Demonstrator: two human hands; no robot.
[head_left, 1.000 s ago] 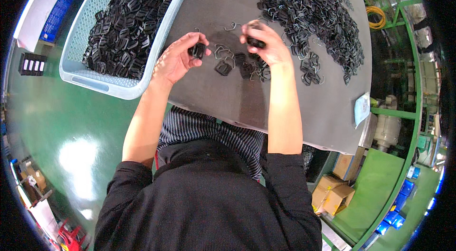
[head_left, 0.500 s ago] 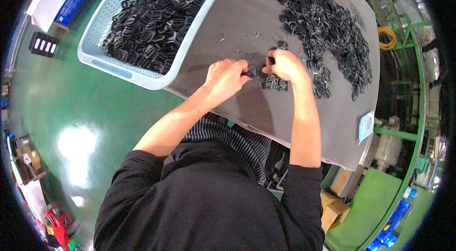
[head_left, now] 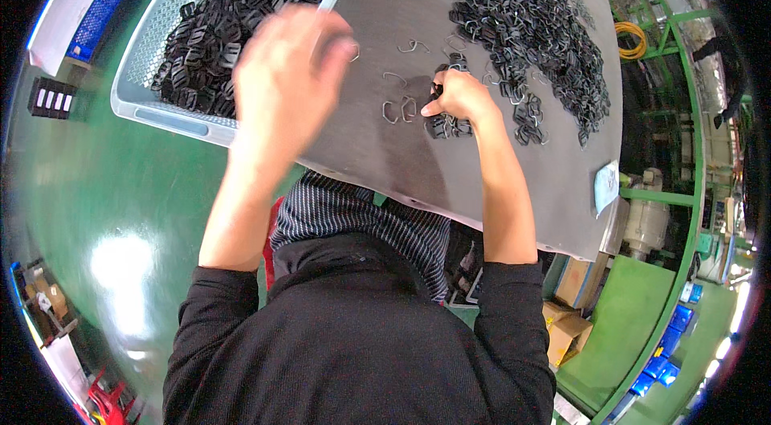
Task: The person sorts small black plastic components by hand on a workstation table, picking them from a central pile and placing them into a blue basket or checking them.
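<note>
My left hand [head_left: 293, 75], smeared by motion, hangs over the near right side of a light blue plastic basket [head_left: 173, 121]. What its fingers hold, if anything, I cannot make out. The basket carries a heap of black plastic buckles [head_left: 241, 19]. On the grey table [head_left: 409, 160], my right hand [head_left: 462, 96] is closed on a black buckle [head_left: 437, 90], its fingers partly hidden. Below that hand lies a small cluster of black buckles [head_left: 450, 128]. Bent wire hooks [head_left: 391, 110] lie loose to its left.
A big pile of black buckles with wire hooks [head_left: 530, 31] spreads across the far right of the table. A pale blue packet [head_left: 606, 186] lies at the right edge. Green metal framing [head_left: 697, 144] stands beyond, and green floor [head_left: 72, 200] lies to the left.
My left hand has swung left and away from the loose hooks, up to the basket. A black buckle it was at has gone from that spot, while my right hand stays by the cluster.
</note>
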